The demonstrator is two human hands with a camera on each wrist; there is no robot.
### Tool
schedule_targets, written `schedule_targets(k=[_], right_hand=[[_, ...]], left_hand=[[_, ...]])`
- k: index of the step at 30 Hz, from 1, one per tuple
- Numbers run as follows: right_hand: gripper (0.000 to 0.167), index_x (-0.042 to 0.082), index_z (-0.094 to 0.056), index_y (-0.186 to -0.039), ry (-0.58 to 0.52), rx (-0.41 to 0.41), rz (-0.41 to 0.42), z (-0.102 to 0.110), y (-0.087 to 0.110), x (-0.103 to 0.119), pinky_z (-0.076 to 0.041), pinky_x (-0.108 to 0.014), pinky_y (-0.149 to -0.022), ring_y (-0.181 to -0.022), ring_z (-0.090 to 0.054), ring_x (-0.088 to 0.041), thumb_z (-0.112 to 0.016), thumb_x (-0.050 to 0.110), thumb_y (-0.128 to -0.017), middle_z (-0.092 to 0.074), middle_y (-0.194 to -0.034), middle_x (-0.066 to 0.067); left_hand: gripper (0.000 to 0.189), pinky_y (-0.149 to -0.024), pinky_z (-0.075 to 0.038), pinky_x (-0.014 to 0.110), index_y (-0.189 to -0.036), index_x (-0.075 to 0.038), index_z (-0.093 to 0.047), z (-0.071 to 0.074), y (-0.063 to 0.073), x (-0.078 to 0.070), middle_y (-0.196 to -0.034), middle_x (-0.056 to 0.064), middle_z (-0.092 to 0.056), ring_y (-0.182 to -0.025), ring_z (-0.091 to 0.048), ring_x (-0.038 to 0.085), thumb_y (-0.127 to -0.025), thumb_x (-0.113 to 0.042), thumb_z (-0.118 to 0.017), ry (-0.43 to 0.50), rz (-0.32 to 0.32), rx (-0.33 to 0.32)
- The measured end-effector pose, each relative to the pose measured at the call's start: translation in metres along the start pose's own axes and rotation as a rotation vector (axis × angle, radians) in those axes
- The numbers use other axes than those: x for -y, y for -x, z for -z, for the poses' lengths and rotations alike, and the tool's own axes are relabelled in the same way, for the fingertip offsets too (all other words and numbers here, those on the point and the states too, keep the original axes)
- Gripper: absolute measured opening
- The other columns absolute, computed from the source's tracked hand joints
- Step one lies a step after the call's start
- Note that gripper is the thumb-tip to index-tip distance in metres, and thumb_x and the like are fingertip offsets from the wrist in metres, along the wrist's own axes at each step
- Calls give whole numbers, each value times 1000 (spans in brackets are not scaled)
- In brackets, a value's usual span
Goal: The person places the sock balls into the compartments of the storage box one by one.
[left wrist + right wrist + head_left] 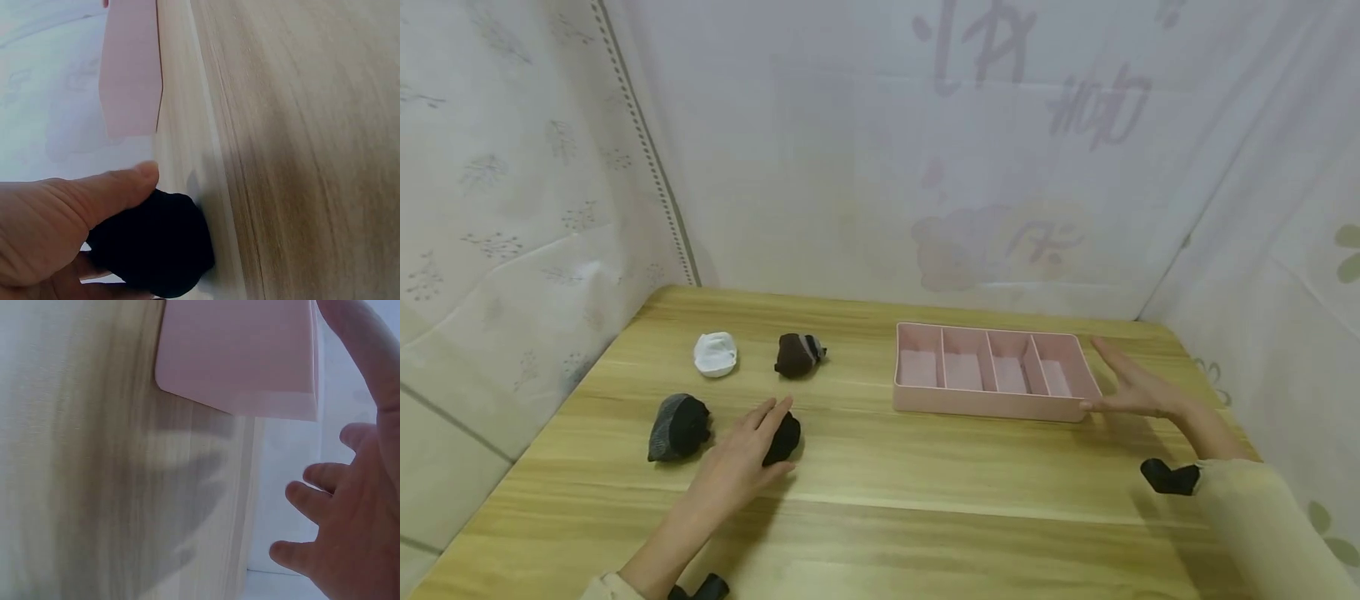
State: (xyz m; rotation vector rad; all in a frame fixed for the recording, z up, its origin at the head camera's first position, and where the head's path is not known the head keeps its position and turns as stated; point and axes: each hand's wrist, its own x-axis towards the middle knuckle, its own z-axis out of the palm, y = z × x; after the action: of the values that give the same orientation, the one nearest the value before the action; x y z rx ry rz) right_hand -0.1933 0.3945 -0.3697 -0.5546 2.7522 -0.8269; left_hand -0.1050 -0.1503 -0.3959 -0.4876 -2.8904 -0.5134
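My left hand [741,458] holds a black rolled-up sock [156,247] between thumb and fingers, low over the wooden table. The thumb lies along one side; the fingers are partly hidden behind the sock. Just left of this hand sits a grey-and-black rolled sock [679,427]. Farther back are a white rolled bundle [715,354] and a dark brown rolled sock [799,355] with a pale stripe. On the right, my right hand [1138,392] spreads its fingers by the end of a pink divided box [992,404], the thumb at its near corner.
The box has several compartments in a row and stands toward the table's back right. The wooden tabletop [925,525] runs under everything. Pale printed cloth [850,167] hangs behind and on both sides. A black piece [1170,477] shows at the right wrist.
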Motion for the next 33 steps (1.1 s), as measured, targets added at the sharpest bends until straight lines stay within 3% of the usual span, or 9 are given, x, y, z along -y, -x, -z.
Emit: schedule_targets(k=[10, 14, 22, 33], right_hand=[[111, 1, 14, -148, -88, 126, -4, 3, -14, -7, -19, -76, -93, -131, -6, -62, -72, 20, -80, 6, -149, -37], [113, 0, 16, -147, -147, 149, 26, 3, -19, -11, -24, -75, -91, -127, -8, -66, -73, 14, -78, 2, -146, -42], [115, -5, 18, -145, -186, 203, 46, 7, -25, -14, -27, -74, -91, -126, -7, -67, -74, 11, -77, 2, -143, -45], [115, -3, 20, -145, -264, 248, 47, 9, -30, -14, -35, -69, -90, -126, -9, -67, -74, 10, -78, 6, -144, -43]], left_hand=[[71, -79, -50, 52, -130, -1, -48, -5, 0, 6, -124, 22, -55, -105, -58, 40, -67, -4, -83, 19, -49, -55], [72, -80, -50, 51, -129, -1, -48, -6, 0, 8, -123, 22, -55, -104, -58, 40, -66, -2, -83, 29, -60, -72], [69, -82, -49, 53, -126, -4, -50, -6, -3, 7, -126, 23, -53, -108, -57, 41, -65, 0, -83, 55, -36, -33], [64, -82, -51, 46, -120, -2, -52, -11, -6, 13, -116, 18, -59, -104, -60, 34, -64, 0, -84, 99, -88, -79]])
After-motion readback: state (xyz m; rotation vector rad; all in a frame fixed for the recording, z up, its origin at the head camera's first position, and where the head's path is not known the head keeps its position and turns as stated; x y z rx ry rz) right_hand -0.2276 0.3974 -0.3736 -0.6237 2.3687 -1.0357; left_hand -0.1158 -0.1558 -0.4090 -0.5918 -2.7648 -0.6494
